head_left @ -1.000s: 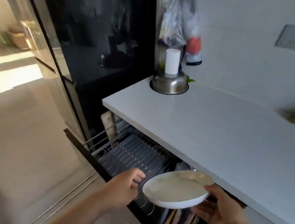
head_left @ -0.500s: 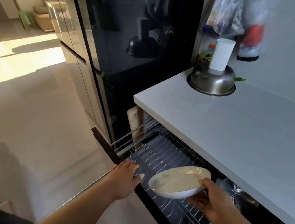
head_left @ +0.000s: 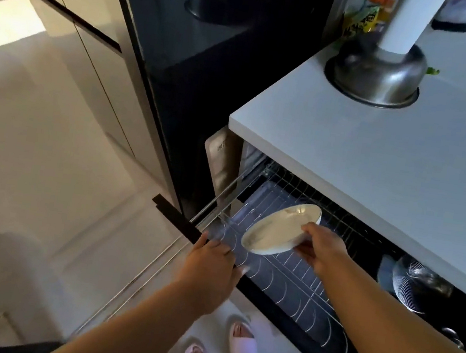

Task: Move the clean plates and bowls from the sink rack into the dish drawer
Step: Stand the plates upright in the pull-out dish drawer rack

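Note:
A shallow white plate point(head_left: 275, 229) hangs tilted over the wire rack of the open dish drawer point(head_left: 294, 286), which is pulled out under the white counter. My right hand point(head_left: 321, 250) grips the plate by its right rim, thumb on top. My left hand point(head_left: 212, 263) rests on the drawer's dark front edge, fingers curled over it. The rack's wire prongs under the plate hold nothing. The sink rack is out of view.
A white counter point(head_left: 377, 166) overhangs the drawer, carrying an upturned steel bowl point(head_left: 378, 74) with a white cylinder on it. Metal strainers point(head_left: 417, 283) lie in the drawer's right part. A black glass appliance point(head_left: 179, 79) stands left. My feet in pink slippers point(head_left: 240, 348) stand below.
The drawer has come further out. The plate has gone down and tilted towards the rack, now in my right hand alone. My view has dropped closer.

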### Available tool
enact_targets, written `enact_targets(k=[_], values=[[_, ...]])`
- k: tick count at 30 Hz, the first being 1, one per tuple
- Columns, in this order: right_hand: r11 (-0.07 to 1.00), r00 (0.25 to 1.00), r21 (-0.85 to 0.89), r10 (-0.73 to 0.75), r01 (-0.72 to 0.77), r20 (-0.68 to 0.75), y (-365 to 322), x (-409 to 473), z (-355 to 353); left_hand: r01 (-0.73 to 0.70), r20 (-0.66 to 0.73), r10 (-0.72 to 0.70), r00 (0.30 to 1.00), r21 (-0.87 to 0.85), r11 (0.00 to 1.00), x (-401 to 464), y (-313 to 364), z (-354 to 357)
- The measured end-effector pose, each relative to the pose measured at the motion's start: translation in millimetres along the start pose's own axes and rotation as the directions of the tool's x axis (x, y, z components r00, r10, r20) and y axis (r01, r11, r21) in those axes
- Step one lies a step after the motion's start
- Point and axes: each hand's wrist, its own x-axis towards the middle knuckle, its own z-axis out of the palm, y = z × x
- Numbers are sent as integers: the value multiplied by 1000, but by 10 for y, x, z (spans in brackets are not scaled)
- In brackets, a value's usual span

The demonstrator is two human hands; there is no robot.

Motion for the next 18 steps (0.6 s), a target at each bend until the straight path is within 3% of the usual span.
enact_targets(k=[4, 18], values=[[998, 999, -53, -33, 32, -21, -68, 285, 244, -16, 2, 16, 1000, -31, 999, 12, -62, 36], [971, 992, -215, -121, 109, -43, -251, 852, 715, 55, 6, -57, 998, -387, 920, 211, -249, 58]])
